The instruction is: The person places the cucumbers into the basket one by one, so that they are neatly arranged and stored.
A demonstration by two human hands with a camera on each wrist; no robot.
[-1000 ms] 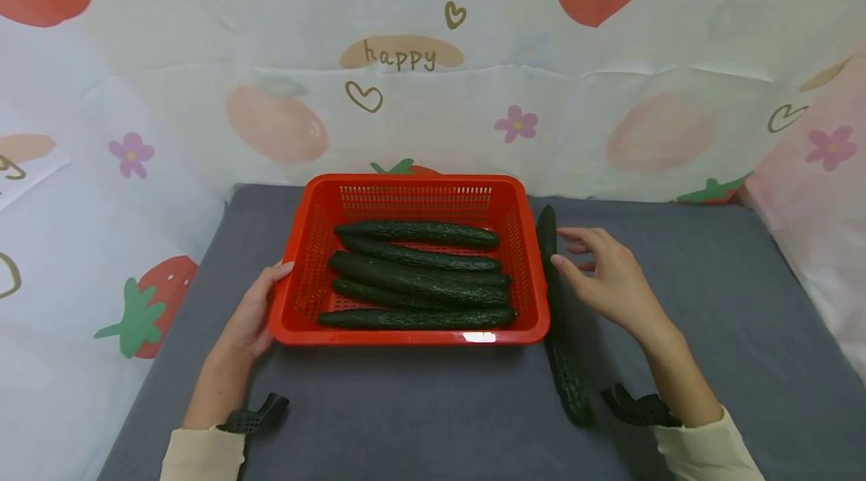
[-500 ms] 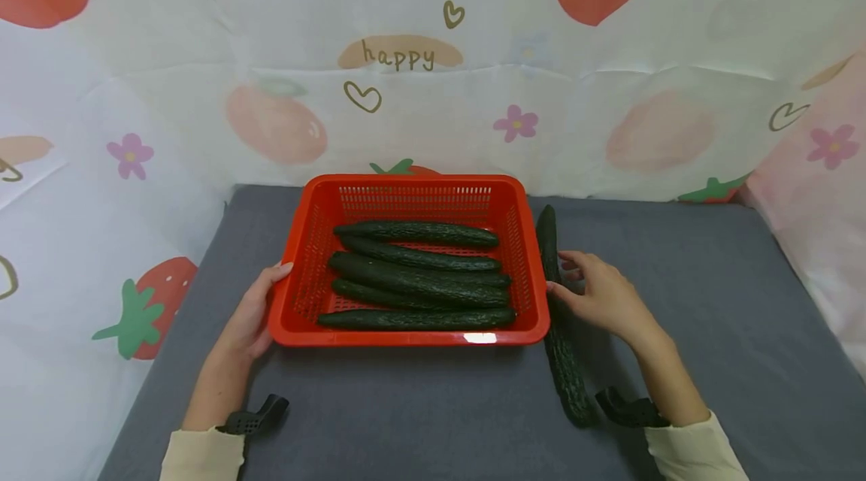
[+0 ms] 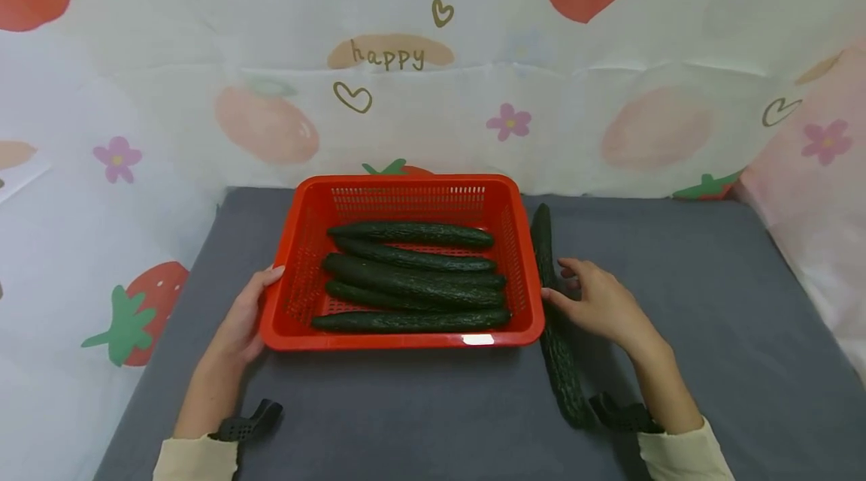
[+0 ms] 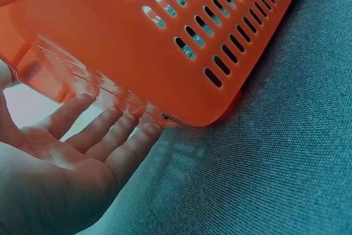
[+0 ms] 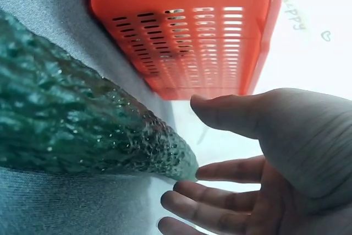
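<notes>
A red plastic basket (image 3: 402, 343) with slotted walls stands on the grey cloth, holding several long dark green cucumbers (image 3: 409, 321). My left hand (image 3: 245, 319) holds its left side, thumb over the rim and fingers against the outer wall; in the left wrist view the fingers (image 4: 124, 136) lie nearly straight there. Along the basket's right side lies one more cucumber (image 3: 563, 368), pointing away from me. My right hand (image 3: 605, 304) hovers beside and over it, thumb and fingers apart, the thumb tip close to the basket's rim. The right wrist view shows nothing between thumb and fingers.
Grey cloth (image 3: 406, 413) covers the table. A white fabric backdrop (image 3: 419, 128) with strawberry and flower prints rises right behind the basket, and similar fabric hangs at both sides. Each wrist carries a black camera mount (image 3: 250, 421).
My right hand has moved toward me along the loose cucumber. The head view has shifted slightly. My left hand keeps its hold, and the basket and cucumbers stay in place.
</notes>
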